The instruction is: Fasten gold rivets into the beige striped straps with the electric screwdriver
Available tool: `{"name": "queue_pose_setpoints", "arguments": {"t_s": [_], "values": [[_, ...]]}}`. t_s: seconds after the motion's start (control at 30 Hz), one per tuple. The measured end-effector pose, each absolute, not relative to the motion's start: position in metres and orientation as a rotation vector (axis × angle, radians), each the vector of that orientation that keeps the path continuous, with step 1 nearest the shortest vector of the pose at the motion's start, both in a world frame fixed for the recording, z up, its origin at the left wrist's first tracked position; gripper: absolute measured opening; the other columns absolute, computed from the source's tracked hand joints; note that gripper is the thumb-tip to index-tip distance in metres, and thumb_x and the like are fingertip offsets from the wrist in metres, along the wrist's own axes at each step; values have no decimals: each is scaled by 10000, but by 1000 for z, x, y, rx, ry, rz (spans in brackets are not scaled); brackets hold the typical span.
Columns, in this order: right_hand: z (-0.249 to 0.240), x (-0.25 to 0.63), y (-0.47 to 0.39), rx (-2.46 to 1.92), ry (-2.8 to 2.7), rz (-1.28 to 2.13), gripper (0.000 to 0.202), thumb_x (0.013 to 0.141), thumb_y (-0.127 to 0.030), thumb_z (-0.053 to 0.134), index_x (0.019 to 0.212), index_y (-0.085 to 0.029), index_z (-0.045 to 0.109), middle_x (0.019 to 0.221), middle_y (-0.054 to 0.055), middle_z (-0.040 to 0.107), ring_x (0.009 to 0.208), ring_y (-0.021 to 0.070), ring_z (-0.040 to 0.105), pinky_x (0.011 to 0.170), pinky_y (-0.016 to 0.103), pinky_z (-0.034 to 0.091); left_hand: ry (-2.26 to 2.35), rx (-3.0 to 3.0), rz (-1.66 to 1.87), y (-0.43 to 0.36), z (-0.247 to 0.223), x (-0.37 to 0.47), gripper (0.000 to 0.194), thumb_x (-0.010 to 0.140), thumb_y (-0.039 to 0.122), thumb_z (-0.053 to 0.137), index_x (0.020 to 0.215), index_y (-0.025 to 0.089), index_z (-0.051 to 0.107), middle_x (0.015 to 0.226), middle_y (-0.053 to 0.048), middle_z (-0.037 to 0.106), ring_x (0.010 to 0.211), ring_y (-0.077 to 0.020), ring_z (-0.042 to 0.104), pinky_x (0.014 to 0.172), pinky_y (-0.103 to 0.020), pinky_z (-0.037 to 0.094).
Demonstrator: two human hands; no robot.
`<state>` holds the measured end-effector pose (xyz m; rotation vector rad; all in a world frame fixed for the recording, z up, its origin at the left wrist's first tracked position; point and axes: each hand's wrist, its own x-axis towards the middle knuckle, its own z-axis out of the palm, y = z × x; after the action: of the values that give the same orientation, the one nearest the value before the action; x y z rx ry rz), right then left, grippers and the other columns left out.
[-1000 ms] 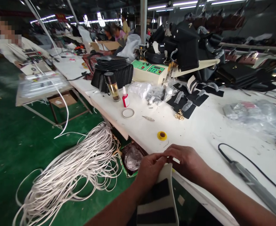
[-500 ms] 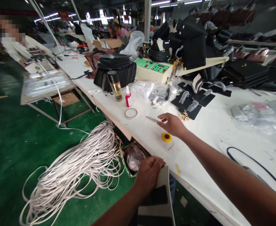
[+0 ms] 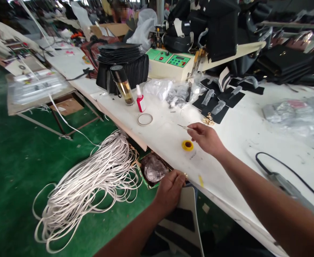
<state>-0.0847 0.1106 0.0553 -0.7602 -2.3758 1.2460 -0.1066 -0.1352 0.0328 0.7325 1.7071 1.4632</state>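
My left hand [image 3: 170, 191] is closed at the table's front edge. It grips a white panel with dark stripes [image 3: 187, 219], and a small gold metal fitting [image 3: 185, 175] shows at its fingertips. Over the tabletop, my right hand [image 3: 205, 138] pinches a slim screwdriver [image 3: 183, 126] with a pale handle; its thin shaft points left and the tip is too small to make out. Just below that hand lies a yellow ring-shaped roll [image 3: 187, 145]. Gold metal fittings [image 3: 208, 119] are heaped behind the right hand, beside black panels [image 3: 221, 113].
A red bottle with white nozzle [image 3: 140, 100], a tape ring [image 3: 145, 119] and a dark-lidded drink bottle [image 3: 122, 85] stand left on the white table [image 3: 239, 142]. Behind is a control box [image 3: 170, 64]. White cord [image 3: 92, 189] lies coiled on the floor. A person sits far left.
My right hand has drawn the screwdriver up off the tabletop area and turned it, fingers now closed around its handle. The left hand keeps its hold on the striped panel. The camera view has tilted down.
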Motion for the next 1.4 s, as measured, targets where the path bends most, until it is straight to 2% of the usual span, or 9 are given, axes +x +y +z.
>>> {"name": "queue_pose_setpoints", "arguments": {"t_s": [0.1,0.2,0.37,0.6,0.77,0.97,1.13,1.4], "values": [[54,-37,92,-940,-2139,1397,431,879,-545,710,1129,-196,746,673,-15,631,584,145,547,553,269,419,1681,810,1437,-130,27,-103,402,1035,493,472,823,183,614,784,-5,591,781,-162,539,766,-287,407],[46,-19,76,-1015,-2013,1437,456,846,-550,734,1096,-169,758,703,4,651,566,132,511,529,268,397,1662,838,1418,-126,23,-98,403,1045,496,458,838,185,610,794,-5,590,794,-163,542,777,-289,407],[31,-25,73,-990,-2114,1275,386,851,-491,703,1043,-166,785,861,65,744,643,161,587,602,296,462,1680,844,1399,-125,25,-92,399,1052,494,441,851,190,602,798,-3,594,794,-163,545,780,-293,406],[26,-21,73,-933,-2172,1162,361,874,-467,666,1058,-181,789,908,79,775,693,188,652,651,312,507,1735,856,1382,-127,32,-91,344,1043,455,462,870,194,604,824,-5,612,812,-168,555,788,-295,414],[24,-23,72,-930,-2180,1221,373,860,-485,680,1035,-172,783,837,66,752,668,182,627,613,301,487,1750,897,1382,-127,35,-92,313,1041,440,468,894,199,604,832,0,622,826,-169,570,786,-289,424],[52,-8,58,-957,-1823,1516,363,821,-490,788,1024,-194,731,730,-5,656,591,137,543,576,287,448,1772,940,1441,-130,37,-92,266,1034,413,496,988,196,641,825,3,636,798,-160,582,771,-282,443],[84,30,34,-835,-1671,1791,346,826,-451,835,1070,-229,730,596,-42,576,552,146,520,585,309,455,1792,1025,1486,-131,40,-89,241,1036,378,496,1022,195,652,848,-4,652,783,-148,583,763,-274,446],[105,63,5,-880,-1900,1551,236,917,-460,754,1025,-255,708,658,-17,636,559,142,549,514,270,440,1829,1072,1466,-128,44,-80,259,1039,400,493,1038,200,658,819,1,659,770,-146,588,763,-272,455]]}}
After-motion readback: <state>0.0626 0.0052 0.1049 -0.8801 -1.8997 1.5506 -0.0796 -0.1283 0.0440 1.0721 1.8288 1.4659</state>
